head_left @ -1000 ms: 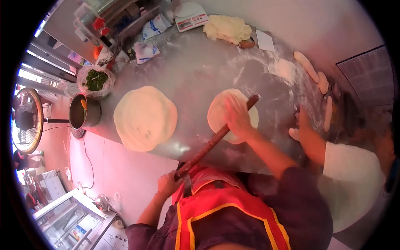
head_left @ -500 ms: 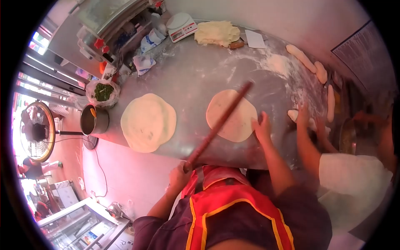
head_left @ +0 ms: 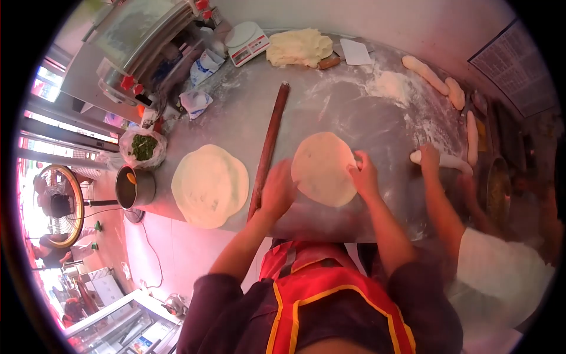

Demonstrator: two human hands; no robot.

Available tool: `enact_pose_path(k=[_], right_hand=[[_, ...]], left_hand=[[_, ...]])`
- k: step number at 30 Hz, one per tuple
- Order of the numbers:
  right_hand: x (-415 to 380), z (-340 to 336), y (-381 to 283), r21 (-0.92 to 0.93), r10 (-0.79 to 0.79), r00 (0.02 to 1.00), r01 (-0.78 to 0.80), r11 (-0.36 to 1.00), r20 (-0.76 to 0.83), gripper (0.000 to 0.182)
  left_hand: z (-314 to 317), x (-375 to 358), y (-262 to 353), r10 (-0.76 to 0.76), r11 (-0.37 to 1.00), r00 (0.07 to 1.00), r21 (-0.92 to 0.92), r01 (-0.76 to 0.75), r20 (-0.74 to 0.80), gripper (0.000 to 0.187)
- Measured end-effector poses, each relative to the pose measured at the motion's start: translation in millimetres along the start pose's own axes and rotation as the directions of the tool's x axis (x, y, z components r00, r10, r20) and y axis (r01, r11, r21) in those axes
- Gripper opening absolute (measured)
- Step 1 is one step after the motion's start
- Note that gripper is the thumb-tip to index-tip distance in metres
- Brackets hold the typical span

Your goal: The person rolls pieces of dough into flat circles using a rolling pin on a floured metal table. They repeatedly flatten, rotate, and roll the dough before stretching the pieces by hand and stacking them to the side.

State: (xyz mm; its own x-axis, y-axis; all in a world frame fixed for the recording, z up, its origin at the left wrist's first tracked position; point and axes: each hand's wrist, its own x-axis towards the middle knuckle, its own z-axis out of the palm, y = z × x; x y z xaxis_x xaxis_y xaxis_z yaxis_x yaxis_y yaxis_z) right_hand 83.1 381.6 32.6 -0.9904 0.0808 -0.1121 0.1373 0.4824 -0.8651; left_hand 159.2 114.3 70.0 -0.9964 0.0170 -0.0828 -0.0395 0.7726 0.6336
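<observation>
A thin round of rolled dough (head_left: 324, 171) lies flat on the metal worktop in front of me. My right hand (head_left: 365, 177) pinches its right edge between thumb and fingers. At the dough's left edge is my left hand (head_left: 278, 190), a little blurred, its fingers stretched toward the dough; contact is hard to make out. Just left of that hand, a long dark wooden rolling pin (head_left: 272, 130) lies on the worktop, slanting away from me. Farther left rests a stack of flat dough rounds (head_left: 210, 186).
A co-worker's hand (head_left: 429, 156) presses a dough roll (head_left: 451, 162) at right. More dough rolls (head_left: 424, 74) line the back right. A dough lump (head_left: 299, 47) and a scale (head_left: 246, 44) stand at the back. A pot (head_left: 134, 187) and a bag of chopped greens (head_left: 142, 146) sit left.
My left hand has let go of the rolling pin, now lying left of the dough, and moved up to the dough's left edge. My right hand has closed on the right edge.
</observation>
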Motion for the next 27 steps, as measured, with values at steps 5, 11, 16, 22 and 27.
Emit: enact_pose_path(k=[5, 11, 16, 22, 27], right_hand=[[10, -6, 0, 0.165, 0.260, 0.935, -0.304, 0.938, 0.243, 0.031], [22, -38, -53, 0.349, 0.112, 0.904, -0.270, 0.897, 0.412, 0.018], [68, -63, -132, 0.256, -0.055, 0.892, -0.070, 0.964, 0.449, 0.016], [98, -80, -225, -0.160, -0.385, 0.697, 0.581, 0.798, 0.605, 0.019], [112, -105, -265, -0.140, -0.187, 0.754, 0.347, 0.927, 0.630, 0.018]], left_hand=[[30, 143, 33, 0.431, 0.838, 0.875, 0.262, -0.479, 0.219, 0.074], [-9, 191, 43, 0.227, 0.881, 0.733, 0.185, -0.435, 0.641, 0.056], [-40, 193, 28, 0.303, 0.937, 0.751, -0.037, -0.349, 0.587, 0.053], [-40, 215, 53, 0.651, 0.755, 0.755, -0.164, -0.635, 0.077, 0.066], [-75, 221, 71, 0.445, 0.872, 0.879, -0.309, -0.380, 0.173, 0.074]])
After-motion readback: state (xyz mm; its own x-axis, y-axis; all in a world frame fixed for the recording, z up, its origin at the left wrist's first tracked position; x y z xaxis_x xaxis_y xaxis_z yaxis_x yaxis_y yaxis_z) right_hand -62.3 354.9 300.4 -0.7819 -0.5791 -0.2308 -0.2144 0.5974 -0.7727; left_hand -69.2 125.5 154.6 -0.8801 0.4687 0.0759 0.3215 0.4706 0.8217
